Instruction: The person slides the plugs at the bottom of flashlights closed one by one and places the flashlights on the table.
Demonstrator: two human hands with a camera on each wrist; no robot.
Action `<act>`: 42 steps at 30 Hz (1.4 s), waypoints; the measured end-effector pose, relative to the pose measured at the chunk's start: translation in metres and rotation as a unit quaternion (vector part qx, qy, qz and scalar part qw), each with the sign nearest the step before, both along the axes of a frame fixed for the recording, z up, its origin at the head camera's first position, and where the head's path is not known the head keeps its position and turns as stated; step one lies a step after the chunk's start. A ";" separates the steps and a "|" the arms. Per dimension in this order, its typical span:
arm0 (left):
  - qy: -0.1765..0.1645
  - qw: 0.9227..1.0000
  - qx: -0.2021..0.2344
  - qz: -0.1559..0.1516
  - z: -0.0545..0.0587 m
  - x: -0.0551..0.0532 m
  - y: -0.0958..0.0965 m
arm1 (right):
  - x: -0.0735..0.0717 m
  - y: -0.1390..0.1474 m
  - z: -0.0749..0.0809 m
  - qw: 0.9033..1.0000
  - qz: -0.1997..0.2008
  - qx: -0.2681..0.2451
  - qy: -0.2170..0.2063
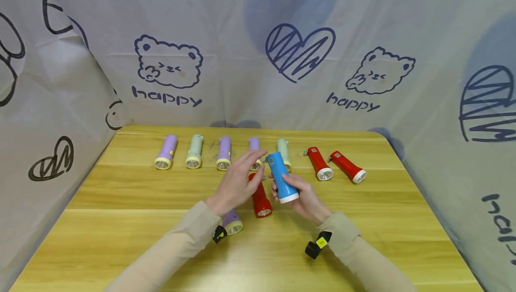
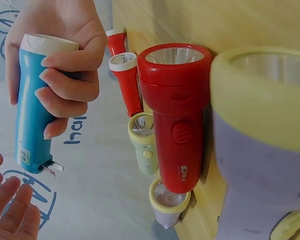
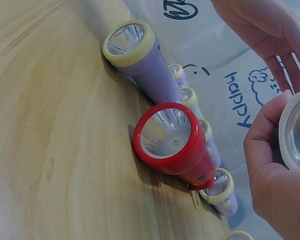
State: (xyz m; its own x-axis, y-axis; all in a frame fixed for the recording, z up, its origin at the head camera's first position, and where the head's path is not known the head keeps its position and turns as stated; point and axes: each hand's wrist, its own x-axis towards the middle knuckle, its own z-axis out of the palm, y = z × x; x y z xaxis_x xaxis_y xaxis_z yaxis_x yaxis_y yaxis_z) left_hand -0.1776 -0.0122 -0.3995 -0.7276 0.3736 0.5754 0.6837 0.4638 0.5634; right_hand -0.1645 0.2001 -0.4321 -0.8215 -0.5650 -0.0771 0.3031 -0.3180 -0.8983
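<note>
My right hand (image 1: pixel 303 195) grips a blue flashlight (image 1: pixel 281 176) with a white rim, raised above the table. In the left wrist view, two metal plug prongs (image 2: pixel 51 167) stick out of the tail of that flashlight. Close to its tail end is my left hand (image 1: pixel 241 180), fingers extended and holding nothing. Beneath the hands lies a red flashlight (image 1: pixel 261 200), partly hidden by the left hand. A purple flashlight (image 1: pixel 233 222) with a yellow rim lies under the left wrist, mostly covered in the head view.
Along the back of the wooden table (image 1: pixel 121 247) lie several purple and pale green flashlights, among them a purple one (image 1: pixel 167 151) and a green one (image 1: pixel 195 151). Two red flashlights (image 1: pixel 318 163) lie at the right. Printed cloth (image 1: pixel 234 81) walls the back and sides.
</note>
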 end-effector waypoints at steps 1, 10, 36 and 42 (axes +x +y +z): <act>0.000 1.000 -0.001 0.001 0.000 0.000 0.000 | 0.000 -0.001 0.000 1.000 -0.001 -0.001 -0.001; 0.009 1.000 -0.010 0.013 0.000 0.001 0.001 | -0.002 -0.006 -0.003 0.999 -0.021 0.031 0.015; 0.055 0.998 -0.004 0.009 -0.001 -0.002 0.007 | -0.001 -0.019 -0.011 0.933 -0.142 0.184 0.274; 0.034 0.999 -0.002 0.002 -0.001 -0.001 0.005 | 0.002 -0.019 -0.013 0.924 -0.148 0.191 0.296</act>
State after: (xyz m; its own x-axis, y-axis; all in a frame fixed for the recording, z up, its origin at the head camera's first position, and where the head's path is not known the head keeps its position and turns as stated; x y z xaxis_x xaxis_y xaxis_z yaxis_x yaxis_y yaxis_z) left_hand -0.1788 -0.0075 -0.4000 -0.6885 0.3733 0.6217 0.7183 0.4687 0.5141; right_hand -0.1629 0.1813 -0.4453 -0.8982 -0.3329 0.2871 -0.3261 0.0667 -0.9430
